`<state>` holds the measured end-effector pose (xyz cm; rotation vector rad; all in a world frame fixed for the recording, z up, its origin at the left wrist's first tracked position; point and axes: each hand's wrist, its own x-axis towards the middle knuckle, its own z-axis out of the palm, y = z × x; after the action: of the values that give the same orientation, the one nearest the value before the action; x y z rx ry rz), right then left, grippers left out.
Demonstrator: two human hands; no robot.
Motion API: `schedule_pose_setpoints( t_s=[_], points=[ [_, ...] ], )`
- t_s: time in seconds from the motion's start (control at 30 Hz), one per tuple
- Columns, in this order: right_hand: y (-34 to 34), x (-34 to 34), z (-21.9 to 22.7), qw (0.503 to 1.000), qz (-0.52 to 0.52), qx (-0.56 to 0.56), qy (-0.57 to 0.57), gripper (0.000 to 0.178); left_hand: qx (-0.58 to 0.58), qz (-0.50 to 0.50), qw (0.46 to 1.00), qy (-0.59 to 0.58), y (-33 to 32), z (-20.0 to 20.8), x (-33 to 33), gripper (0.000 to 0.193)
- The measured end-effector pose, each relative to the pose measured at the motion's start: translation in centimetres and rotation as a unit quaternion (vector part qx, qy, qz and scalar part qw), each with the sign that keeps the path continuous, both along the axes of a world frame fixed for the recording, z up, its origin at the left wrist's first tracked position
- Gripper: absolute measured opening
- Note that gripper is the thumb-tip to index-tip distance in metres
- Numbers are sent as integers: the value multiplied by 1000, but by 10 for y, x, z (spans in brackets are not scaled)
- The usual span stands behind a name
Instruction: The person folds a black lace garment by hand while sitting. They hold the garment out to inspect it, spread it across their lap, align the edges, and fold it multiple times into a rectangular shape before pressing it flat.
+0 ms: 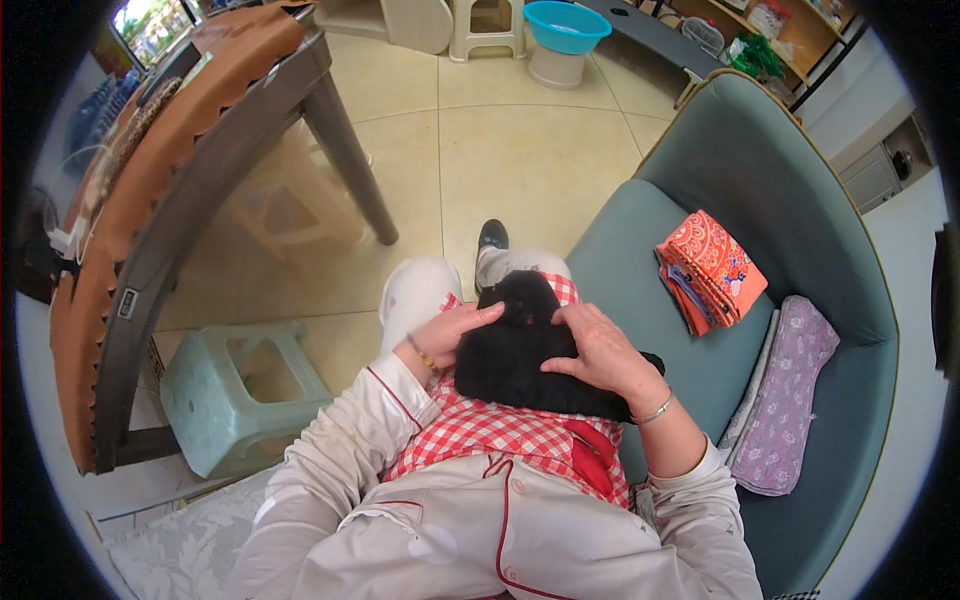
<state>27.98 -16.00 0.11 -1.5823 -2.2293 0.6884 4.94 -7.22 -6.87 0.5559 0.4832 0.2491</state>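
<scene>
A soft, fuzzy black cloth (520, 370) lies across my lap, with a rounded, bunched part sticking up at its far end. My left hand (452, 335) grips its left edge, thumb on top and the other fingers partly hidden. From the right, my right hand (602, 355) holds the cloth with bent fingers, its thumb lying on the surface. Beneath the cloth a red and white checked apron (450, 432) covers my thighs. What kind of item the black cloth is, I cannot make out.
Right of me, a folded orange patterned cloth stack (712, 265) and a folded purple floral cloth (785, 400) rest on the green-grey sofa (640, 225). At left stand a pale green stool (215, 400) and a brown-covered table (130, 260). A blue basin (567, 28) is farther off.
</scene>
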Motion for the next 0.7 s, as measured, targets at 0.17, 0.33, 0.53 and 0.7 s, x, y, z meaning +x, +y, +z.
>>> schedule_pose_setpoints(
  t_s=[0.17,0.33,0.53,0.7],
  points=[
    [-4,-2,1,999,-36,-12,-7,61,-9,36,999,24,1,2,-1,37],
    [-15,-15,11,992,-24,-23,-118,51,84,-10,996,27,9,4,7,38],
    [-40,-25,10,989,-17,92,-113,38,157,-57,984,59,25,8,21,34],
    [-58,-32,15,984,-16,123,-129,37,138,-42,984,101,27,9,28,30]
  ],
)
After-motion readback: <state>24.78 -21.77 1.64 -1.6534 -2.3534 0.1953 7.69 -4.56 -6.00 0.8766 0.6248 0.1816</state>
